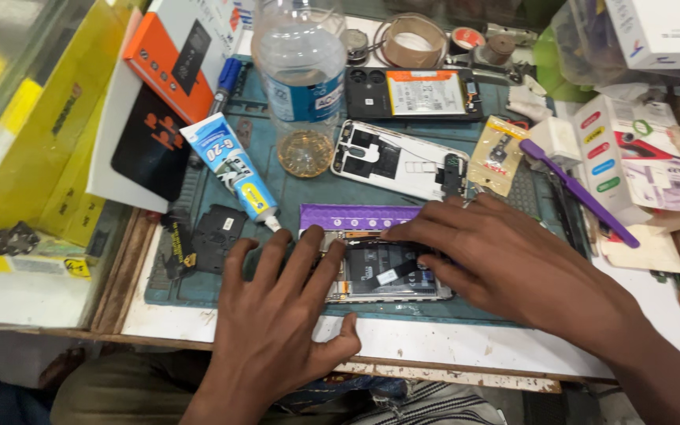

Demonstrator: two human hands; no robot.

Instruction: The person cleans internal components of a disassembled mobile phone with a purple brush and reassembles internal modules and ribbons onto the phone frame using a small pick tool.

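An opened phone (387, 275) with its back off lies on a teal work mat (308, 197) near the front edge. My left hand (277, 315) rests flat on the phone's left end, fingers spread over it. From the right, my right hand (497, 260) presses its fingertips on the phone's top edge and inner parts. Neither hand grips anything. A purple strip (356, 216) lies just behind the phone.
Behind lie a white phone frame (399, 161), a dark phone with a battery (419, 94), a clear water bottle (301, 79), a glue tube (234, 169), a purple tool (576, 189), tape rolls (415, 39) and boxes (639, 157). Orange and yellow packages (175, 55) crowd the left.
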